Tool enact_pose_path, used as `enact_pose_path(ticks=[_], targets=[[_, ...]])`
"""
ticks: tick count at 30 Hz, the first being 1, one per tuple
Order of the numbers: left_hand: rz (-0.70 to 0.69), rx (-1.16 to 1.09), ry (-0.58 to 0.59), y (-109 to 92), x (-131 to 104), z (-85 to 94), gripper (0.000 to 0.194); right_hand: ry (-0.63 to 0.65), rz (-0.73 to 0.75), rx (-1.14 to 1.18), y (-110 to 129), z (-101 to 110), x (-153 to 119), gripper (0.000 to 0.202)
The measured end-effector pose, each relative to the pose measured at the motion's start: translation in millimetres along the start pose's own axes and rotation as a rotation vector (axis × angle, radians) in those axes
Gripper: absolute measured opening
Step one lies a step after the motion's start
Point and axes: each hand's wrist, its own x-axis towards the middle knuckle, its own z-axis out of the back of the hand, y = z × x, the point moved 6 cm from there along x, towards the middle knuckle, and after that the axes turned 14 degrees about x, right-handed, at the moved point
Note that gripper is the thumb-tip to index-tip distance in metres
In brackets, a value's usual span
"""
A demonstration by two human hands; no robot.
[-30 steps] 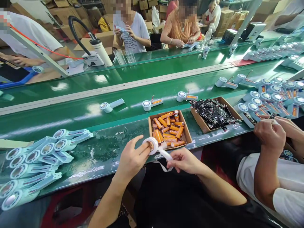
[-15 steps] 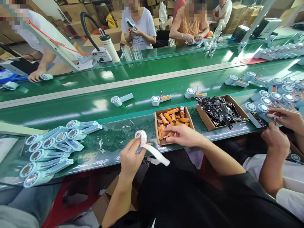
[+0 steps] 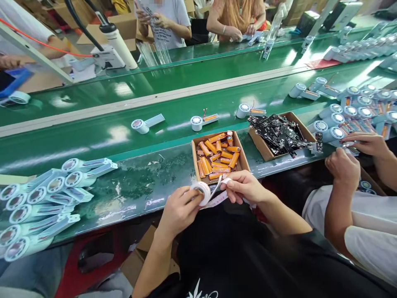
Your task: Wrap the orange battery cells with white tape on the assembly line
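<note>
My left hand is closed on a roll of white tape in front of the bench edge. From the roll a loose strip runs across to my right hand, whose fingers pinch its free end. Just beyond both hands sits a shallow cardboard box holding orange cylindrical battery cells. The right fingertips hide part of the strip's end.
Light-blue handheld fan bodies lie grouped at the left. A carton of black circuit boards stands right of the cells. Single fan bodies rest along the green conveyor. A co-worker's hands work close by at the right.
My right hand has left the box of cells and come to the tape, now gripping its strip. The roll has moved right and toward me in my left hand. The view has shifted.
</note>
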Motion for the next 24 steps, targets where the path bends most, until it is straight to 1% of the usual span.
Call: enact_pose_path(ticks=[2,4,6,8,10,12,13,15,17,18,19,20,21,23,24], targets=[[-0.082,0.005,0.039,-15.7,1.3,-4.0,0.024,0.008,-0.038,-0.055,-2.3,-4.6,3.7,0.047],[-0.13,0.024,0.086,-28.3,2.6,-10.0,0.027,0.023,-0.075,-0.114,-7.1,-10.3,7.6,0.048],[-0.144,0.06,0.113,-34.2,3.5,-15.1,0.029,0.016,-0.076,-0.168,-9.6,-12.0,9.6,0.049],[-0.132,0.071,0.103,-33.3,3.8,-17.0,0.029,0.023,-0.065,-0.184,-10.5,-10.4,7.8,0.049],[-0.093,0.065,0.063,-25.9,2.6,-15.7,0.028,0.065,-0.071,-0.169,-12.6,-7.2,1.9,0.048],[-0.031,0.069,0.025,-13.4,-1.2,-13.6,0.025,0.115,-0.071,-0.183,-15.2,-3.2,-6.5,0.047],[0.009,0.079,0.005,-5.4,-4.6,-12.3,0.023,0.161,-0.075,-0.216,-17.0,-2.9,-11.2,0.045],[0.098,0.107,-0.059,12.6,-14.2,-7.6,0.02,0.312,-0.11,-0.326,-22.7,-7.6,-21.4,0.043],[0.195,0.136,-0.144,31.5,-26.8,-0.4,0.018,0.496,-0.148,-0.479,-27.6,-16.0,-30.6,0.039],[0.239,0.157,-0.194,39.8,-33.2,4.2,0.017,0.562,-0.145,-0.564,-27.4,-19.1,-32.9,0.036],[0.28,0.182,-0.246,46.8,-39.1,9.5,0.017,0.583,-0.112,-0.655,-23.9,-19.9,-31.8,0.035],[0.322,0.204,-0.297,52.4,-44.0,15.0,0.016,0.545,-0.045,-0.75,-16.2,-17.9,-26.5,0.033],[0.359,0.221,-0.347,56.2,-47.4,20.6,0.016,0.453,0.052,-0.85,-4.2,-13.0,-17.9,0.032],[0.402,0.229,-0.437,57.4,-48.8,30.2,0.017,0.188,0.261,-1.086,26.8,2.9,4.6,0.027],[0.398,0.219,-0.455,55.1,-46.1,32.8,0.019,0.063,0.343,-1.228,41.8,11.6,17.1,0.028]])
